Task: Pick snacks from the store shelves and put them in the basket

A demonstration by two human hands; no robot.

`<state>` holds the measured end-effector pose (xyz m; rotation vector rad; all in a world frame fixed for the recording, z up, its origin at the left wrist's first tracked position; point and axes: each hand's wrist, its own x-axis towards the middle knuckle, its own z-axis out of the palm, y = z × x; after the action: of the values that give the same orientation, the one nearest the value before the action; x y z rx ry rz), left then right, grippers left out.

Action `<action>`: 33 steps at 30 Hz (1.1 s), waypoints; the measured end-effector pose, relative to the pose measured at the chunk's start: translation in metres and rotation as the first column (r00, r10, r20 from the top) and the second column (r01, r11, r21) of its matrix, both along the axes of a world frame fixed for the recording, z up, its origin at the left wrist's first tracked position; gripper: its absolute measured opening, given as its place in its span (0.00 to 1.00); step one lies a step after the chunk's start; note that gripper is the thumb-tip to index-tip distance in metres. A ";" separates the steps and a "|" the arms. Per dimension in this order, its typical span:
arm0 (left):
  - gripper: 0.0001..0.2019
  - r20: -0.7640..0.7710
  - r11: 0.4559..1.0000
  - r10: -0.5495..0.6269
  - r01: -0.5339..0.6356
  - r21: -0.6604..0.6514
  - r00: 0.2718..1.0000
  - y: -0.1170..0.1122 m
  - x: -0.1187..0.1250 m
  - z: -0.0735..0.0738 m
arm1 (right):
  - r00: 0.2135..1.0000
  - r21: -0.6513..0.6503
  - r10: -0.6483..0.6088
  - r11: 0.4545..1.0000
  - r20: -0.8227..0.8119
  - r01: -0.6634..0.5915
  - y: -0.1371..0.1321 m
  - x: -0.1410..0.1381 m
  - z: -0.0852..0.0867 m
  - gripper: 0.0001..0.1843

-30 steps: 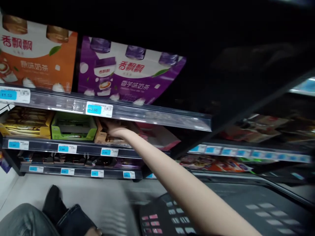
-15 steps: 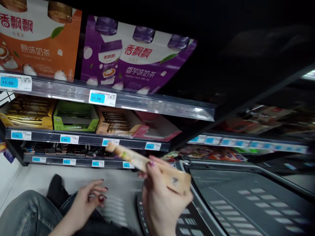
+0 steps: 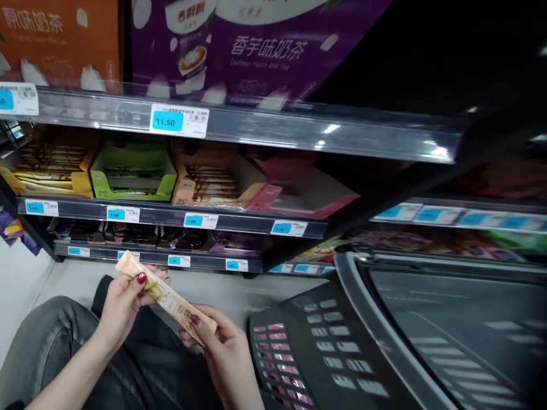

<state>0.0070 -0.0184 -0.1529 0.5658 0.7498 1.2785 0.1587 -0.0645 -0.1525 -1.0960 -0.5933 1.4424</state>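
Observation:
A slim beige stick packet (image 3: 168, 299) slants down to the right above my lap, its printed face up. Thumb and fingers of my left hand (image 3: 122, 304) pinch it near its upper left end. The lower right end is in the grip of my right hand (image 3: 228, 344), with the thumb lying across the print. On the shelf beyond, similar sticks fill a peach-coloured box (image 3: 184, 192). Left of that box are a green box (image 3: 98, 185) and a yellow box (image 3: 82, 183), both holding sticks. A pink box (image 3: 264, 199) stands at the right.
A dark shopping basket (image 3: 294, 319) with slotted sides stands close on my right. Above the boxes, a shelf edge (image 3: 273, 128) juts out, carrying orange and purple milk tea packs (image 3: 252, 74). My bent knee (image 3: 47, 341) is at lower left.
My right hand has brought the stick packet left and down over my lap. My left hand has taken hold of its other end. The view has tilted lower, showing more of the basket's side.

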 end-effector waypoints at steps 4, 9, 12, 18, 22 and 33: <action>0.12 0.034 0.999 -0.023 0.022 0.032 0.999 -0.002 0.001 -0.006 | 0.994 0.008 0.082 0.997 0.071 -0.083 0.003 0.009 -0.006 0.13; 0.24 0.138 0.896 -0.419 0.384 0.222 0.898 -0.003 -0.009 0.006 | 0.951 0.196 0.091 0.968 0.294 -0.154 0.011 0.039 0.004 0.06; 0.46 0.216 0.687 -0.727 0.692 0.222 0.652 -0.004 -0.015 0.013 | 0.885 0.350 0.030 0.911 0.465 -0.215 0.021 0.058 0.029 0.02; 0.33 0.158 0.564 -0.819 0.824 0.048 0.551 -0.018 0.001 0.000 | 0.836 0.397 0.148 0.827 0.529 -0.398 0.056 0.070 0.061 0.05; 0.16 0.035 0.712 -0.699 0.700 -0.046 0.714 -0.027 0.026 -0.023 | 0.964 0.301 0.189 0.923 0.185 -0.238 0.067 0.070 0.038 0.17; 0.18 -0.001 0.729 -0.658 0.636 -0.253 0.753 -0.043 0.050 -0.039 | 0.960 0.148 0.042 0.985 0.278 -0.086 0.061 0.066 0.019 0.14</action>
<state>0.0573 -0.0616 -0.1915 0.6194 0.6794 0.4972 0.2250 -0.0033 -0.1335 -1.1666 -0.9325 1.2816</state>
